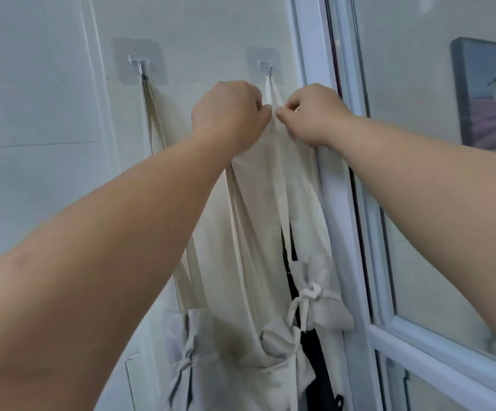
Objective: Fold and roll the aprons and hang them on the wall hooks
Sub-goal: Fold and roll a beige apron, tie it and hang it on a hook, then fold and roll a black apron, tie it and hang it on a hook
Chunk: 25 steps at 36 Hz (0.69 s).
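Cream apron [270, 203] hangs by its neck strap [268, 93] from the wall hook [266, 70] nearest the door. The left hand [229, 114] and right hand [312, 114] each pinch the strap just below it, seemingly seating the loop securely.

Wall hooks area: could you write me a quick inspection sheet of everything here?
Surface: pale wall with two stick-on hooks, left hook and right hook.
Job's things: cream apron hangs from the right hook by its neck loop, tied with a bow; second apron hangs from the left hook.
Clutter: black item, partly hidden behind the cream apron.
Grippers: left hand and right hand both pinch the neck loop just below the right hook.
Cables: nothing seen.
Surroundings: white-framed glass door on the right; framed picture beyond it.
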Motion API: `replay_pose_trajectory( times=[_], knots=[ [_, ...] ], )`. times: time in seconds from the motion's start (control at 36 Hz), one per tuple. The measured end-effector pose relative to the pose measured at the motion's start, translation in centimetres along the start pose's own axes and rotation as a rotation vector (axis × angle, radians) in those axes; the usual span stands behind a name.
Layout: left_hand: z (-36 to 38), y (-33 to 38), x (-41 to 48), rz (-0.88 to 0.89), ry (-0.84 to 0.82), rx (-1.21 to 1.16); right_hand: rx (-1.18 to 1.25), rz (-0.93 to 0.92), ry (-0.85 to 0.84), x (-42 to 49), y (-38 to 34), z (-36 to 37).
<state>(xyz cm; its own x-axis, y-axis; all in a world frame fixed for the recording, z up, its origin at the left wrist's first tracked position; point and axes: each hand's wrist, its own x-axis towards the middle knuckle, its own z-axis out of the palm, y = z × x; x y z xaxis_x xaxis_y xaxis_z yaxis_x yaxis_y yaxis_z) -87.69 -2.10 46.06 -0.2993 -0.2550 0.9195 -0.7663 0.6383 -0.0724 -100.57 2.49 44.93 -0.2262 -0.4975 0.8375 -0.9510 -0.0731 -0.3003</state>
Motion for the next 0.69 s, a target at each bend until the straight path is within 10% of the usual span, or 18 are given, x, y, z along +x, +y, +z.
replay_pose_trajectory(
  times=[0.69],
  knots=[
    [-17.0, -18.8, -25.2, -0.574, -0.095, -0.253, 0.766, -0.013, -0.301, -18.3, -23.0, 10.3]
  ],
)
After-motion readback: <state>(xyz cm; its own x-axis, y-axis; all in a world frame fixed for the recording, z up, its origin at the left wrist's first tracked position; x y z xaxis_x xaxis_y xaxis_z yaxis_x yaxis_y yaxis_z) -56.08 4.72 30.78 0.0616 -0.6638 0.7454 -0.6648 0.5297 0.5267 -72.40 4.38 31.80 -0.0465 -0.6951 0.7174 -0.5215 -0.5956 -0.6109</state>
